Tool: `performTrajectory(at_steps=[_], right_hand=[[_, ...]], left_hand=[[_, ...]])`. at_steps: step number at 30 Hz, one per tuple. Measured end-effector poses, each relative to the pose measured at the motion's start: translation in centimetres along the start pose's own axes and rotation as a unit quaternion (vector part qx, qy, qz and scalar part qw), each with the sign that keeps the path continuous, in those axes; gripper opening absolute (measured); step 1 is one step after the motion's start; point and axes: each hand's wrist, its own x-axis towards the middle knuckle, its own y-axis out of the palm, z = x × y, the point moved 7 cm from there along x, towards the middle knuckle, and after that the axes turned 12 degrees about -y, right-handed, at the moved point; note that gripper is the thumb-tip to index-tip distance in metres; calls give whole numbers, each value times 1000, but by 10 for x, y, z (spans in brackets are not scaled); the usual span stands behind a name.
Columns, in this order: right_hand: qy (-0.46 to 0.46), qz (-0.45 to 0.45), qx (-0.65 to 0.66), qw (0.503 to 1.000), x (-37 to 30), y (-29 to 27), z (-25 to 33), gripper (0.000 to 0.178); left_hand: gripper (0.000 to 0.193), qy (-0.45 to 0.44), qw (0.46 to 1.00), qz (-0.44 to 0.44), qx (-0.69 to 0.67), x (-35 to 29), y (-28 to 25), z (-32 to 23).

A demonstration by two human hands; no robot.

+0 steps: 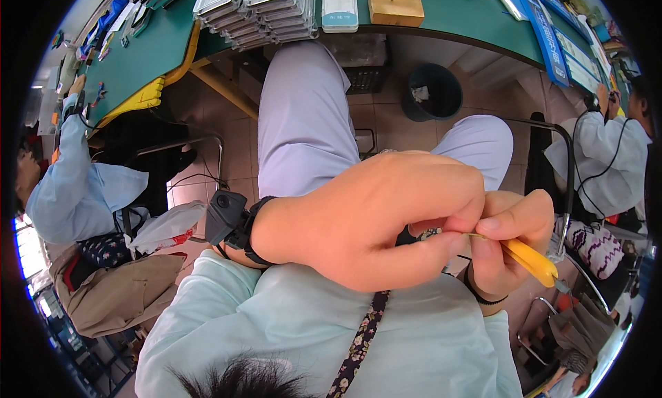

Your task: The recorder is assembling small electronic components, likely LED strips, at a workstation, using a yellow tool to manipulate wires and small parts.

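Note:
Both my hands meet in front of my chest, right of the middle. My left hand [386, 219] is closed, thumb and forefinger pinched at one end of a thin golden strand [476, 235]; its other fingers curl out of sight. The strand's other end goes in between the thumb and finger of my right hand [517, 222], which is also closed. A slim yellow-handled tool [529, 260] lies in the right hand, with a short grey metal end pointing down and to the right. Its exact kind is unclear. A black wrist camera [226, 209] is strapped to my left wrist.
Across the green table [462, 12] stand stacked clear plastic trays [265, 15], a white-and-blue box [340, 8] and a wooden block [396, 7] with a metal pin. A dark bin [432, 92] stands beneath. People [76, 191] sit on both sides.

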Motion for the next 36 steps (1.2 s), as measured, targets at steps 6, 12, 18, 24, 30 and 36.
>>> performTrajectory(at_steps=[6, 12, 18, 24, 30, 36], right_hand=[[-36, 99, -149, 983, 5, -4, 3, 35], [-94, 170, -240, 951, 7, -5, 9, 37], [-172, 142, -283, 933, 6, -27, 19, 21], [-171, 52, -209, 961, 6, -44, 23, 27], [-76, 74, -109, 988, 7, -17, 6, 36], [-23, 48, -91, 994, 7, -5, 1, 30]], left_hand=[[12, -189, 976, 66, -90, -1, 5, 15], [12, -261, 949, 108, -143, -2, 11, 24], [15, -295, 903, 125, -287, -7, 13, 28], [17, -271, 878, 61, -389, -4, 3, 30], [15, -282, 874, 111, -381, -2, 14, 25], [14, -296, 858, 137, -398, -7, 14, 28]])
